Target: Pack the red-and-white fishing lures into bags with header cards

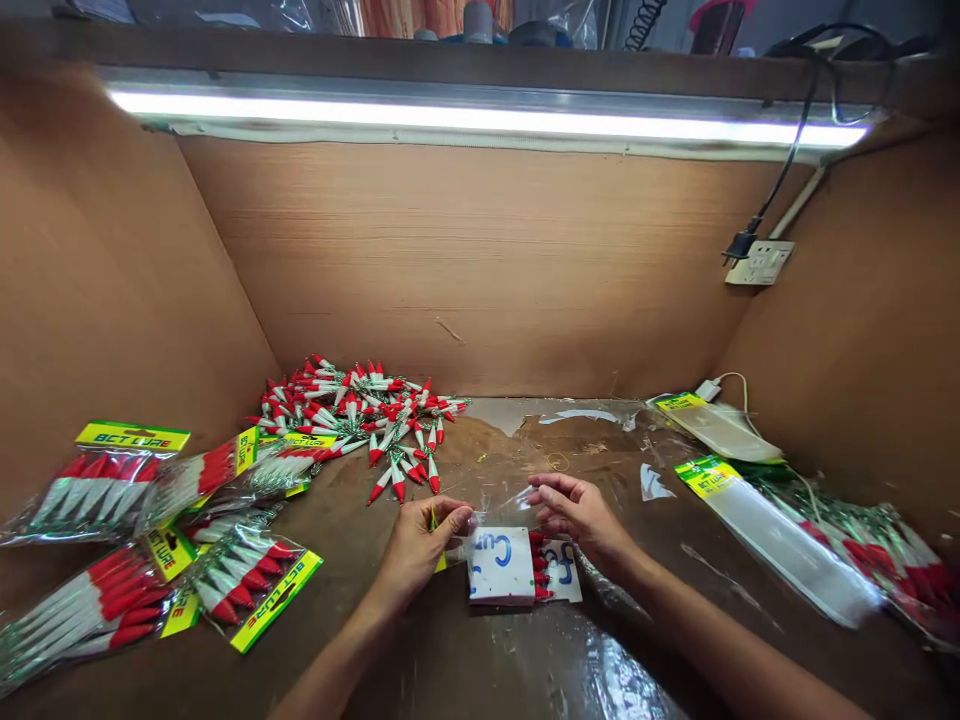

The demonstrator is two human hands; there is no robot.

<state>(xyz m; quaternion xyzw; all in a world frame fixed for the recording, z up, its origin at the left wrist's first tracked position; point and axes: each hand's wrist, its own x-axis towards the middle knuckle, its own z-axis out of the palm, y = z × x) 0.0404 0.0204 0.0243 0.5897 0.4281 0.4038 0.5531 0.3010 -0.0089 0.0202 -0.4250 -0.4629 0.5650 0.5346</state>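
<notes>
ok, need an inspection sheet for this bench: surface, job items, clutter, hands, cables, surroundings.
Surface: brown bench top, worn, pale patches toward the back.
Job items: loose red-and-white lures piled back left; filled BCT LURE packs at left; flat header bags at right; white lettered block front centre, red tips showing along its right side.
Clutter: torn white scrap, right of centre.
Hands: left hand pinches a clear bag; right hand beside it, grip unclear.
Cables: black cable hangs, plug outside the wall socket.
Surroundings: brown panels, lit tube above. Co-workers: nothing seen.
</notes>
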